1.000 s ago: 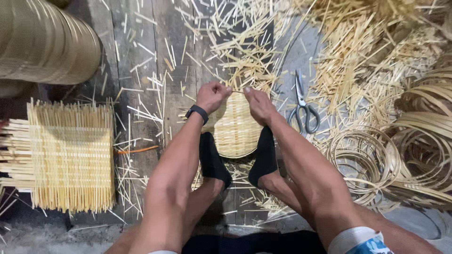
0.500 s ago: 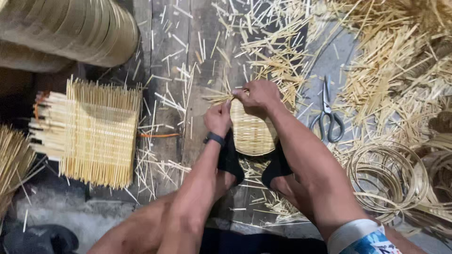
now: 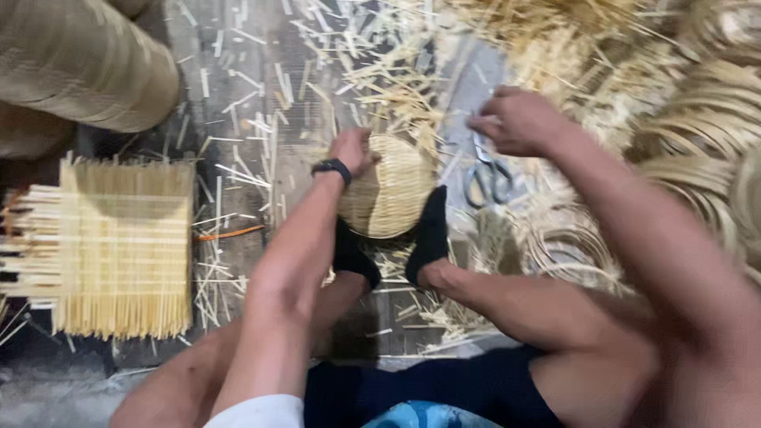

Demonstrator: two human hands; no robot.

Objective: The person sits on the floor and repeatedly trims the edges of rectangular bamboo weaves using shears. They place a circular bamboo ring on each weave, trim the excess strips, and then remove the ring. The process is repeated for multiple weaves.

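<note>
— Where's the little round woven piece [image 3: 388, 190]?

— On the floor [image 3: 238, 79], pinned between both feet in black socks [image 3: 432, 238]. I'd say the feet act as a clamp so the weave can't spin or slide while it's worked.

— And the hands?

— The left hand [image 3: 353, 150], the one with the dark wristband [image 3: 331, 167], is curled over the piece's far left rim, fingers pressing on it; seemingly steadying it. The right hand [image 3: 515, 120] is off to the right of the piece, above the scissors [image 3: 487, 178], loosely closed. It's blurred, so I cannot tell whether it pinches a strip or holds nothing.

— The scissors lie close?

— Just right of the piece, within easy reach, probably for trimming ends.

— What else is around?

— Left of the piece, well apart, a square woven mat [image 3: 119, 246] with loose strip ends sticking out. Farther left and beyond, a stack of rolled weave [image 3: 87, 63]. To the right, coiled split-cane hoops [image 3: 697, 135]. Cut slivers [image 3: 388, 79] litter the boards all round.
</note>
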